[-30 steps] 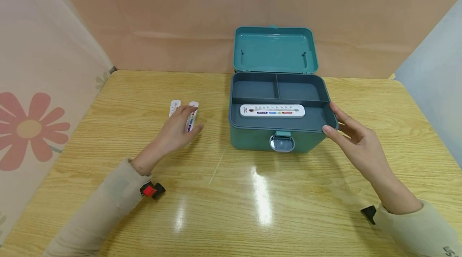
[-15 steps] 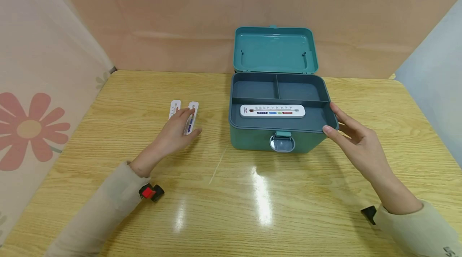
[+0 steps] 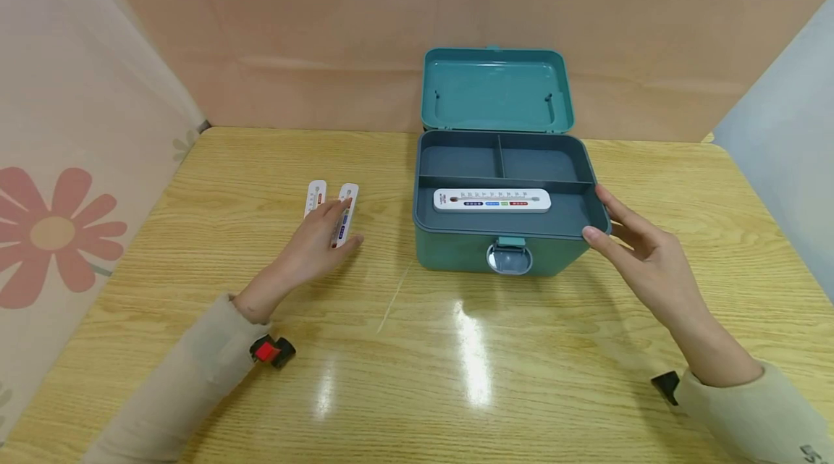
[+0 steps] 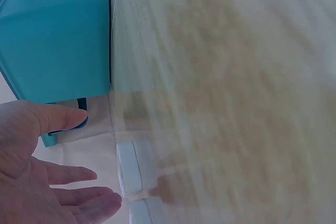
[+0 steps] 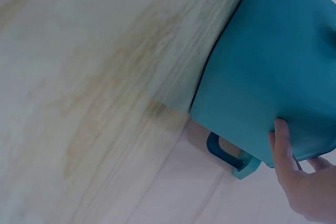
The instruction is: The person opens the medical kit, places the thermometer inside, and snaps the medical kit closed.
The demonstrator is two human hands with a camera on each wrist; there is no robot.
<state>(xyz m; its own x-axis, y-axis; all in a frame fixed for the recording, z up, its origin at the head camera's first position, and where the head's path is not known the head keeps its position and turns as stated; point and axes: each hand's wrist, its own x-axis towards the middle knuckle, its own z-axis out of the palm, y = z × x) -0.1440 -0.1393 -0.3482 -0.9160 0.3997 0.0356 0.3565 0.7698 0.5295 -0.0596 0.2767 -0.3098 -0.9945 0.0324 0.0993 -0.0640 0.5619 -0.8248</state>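
Two white thermometers lie side by side on the table at the left, the left one (image 3: 316, 193) partly covered by my left hand (image 3: 314, 241). That hand reaches over the right thermometer (image 3: 343, 230), its fingers extended and the thumb apart at its near end. In the left wrist view the fingertips come right at a thermometer's edge (image 4: 129, 169). My right hand (image 3: 651, 265) grips the front right corner of a teal storage box (image 3: 449, 250), thumb at the front and fingers along the side. A third thermometer (image 3: 491, 201) lies lengthwise in the front compartment of the box's grey tray (image 3: 554, 226).
The box's teal lid (image 3: 498, 91) stands open against the backdrop (image 3: 293, 37). Its clear front latch (image 3: 510, 260) hangs down. Two smaller compartments sit at the back of the tray. The wooden table (image 3: 391, 370) runs back to the backdrop.
My left hand has shifted slightly back toward me over the thermometers, uncovering a bit more of them. The right hand and the box have not moved.
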